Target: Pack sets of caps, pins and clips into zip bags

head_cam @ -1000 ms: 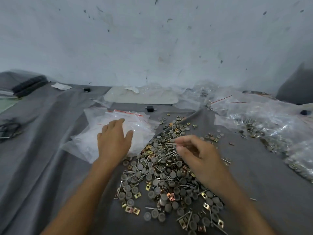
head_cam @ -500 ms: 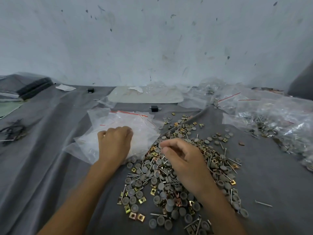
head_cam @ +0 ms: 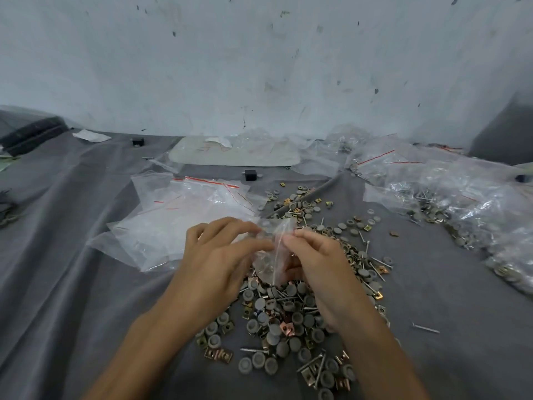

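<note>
A pale, dark-flecked wall (head_cam: 259, 67) stood beyond the left hand (head_cam: 219, 264); wrinkled grey cloth (head_cam: 72, 284) spread beneath it.

I see a dark grey cloth (head_cam: 72, 284), plain, across the frame. Caps (head_cam: 259, 303) dull grey, clips (head_cam: 217, 354) brassy gold, 1 clip (head_cam: 287, 330) at lower centre coppery pink, pins (head_cam: 425, 329) silver. At centre the zip bag (head_cam: 269, 262) is clear w/ a reddish streak. The bag stack (head_cam: 173, 226) at left-centre is milky clear w/ red lines. The wall (head_cam: 259, 67) up top is pale blue-white w/ dark specks.
</note>
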